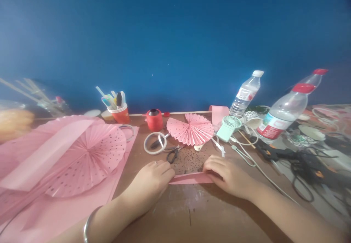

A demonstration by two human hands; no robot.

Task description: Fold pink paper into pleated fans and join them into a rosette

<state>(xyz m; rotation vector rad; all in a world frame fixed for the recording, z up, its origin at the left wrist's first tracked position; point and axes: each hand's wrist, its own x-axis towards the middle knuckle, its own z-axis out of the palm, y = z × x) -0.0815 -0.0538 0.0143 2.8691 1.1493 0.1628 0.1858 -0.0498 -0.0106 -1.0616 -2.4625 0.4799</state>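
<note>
A narrow pink paper strip (192, 178) lies across the table between my hands. My left hand (155, 179), with a ring and a bangle, is closed over the strip's left end. On the right end, my right hand (226, 173) pinches the paper with thumb and fingers. Just beyond the hands, small dark paper dots (189, 160) are scattered on the brown table (175, 210). Behind them sits a small pleated pink paper fan (190, 129) with punched holes. Black-handled scissors (172, 156) lie near my left fingertips, beside a white tape roll (155, 143).
Large pleated pink fans (87, 151) and pink sheets (90, 213) cover the left side. At the back stand a cup of pens (120, 113) and a red round object (154, 120). A mint handheld fan (229, 127), plastic bottles (285, 113), cables and a black glue gun (274, 151) crowd the right.
</note>
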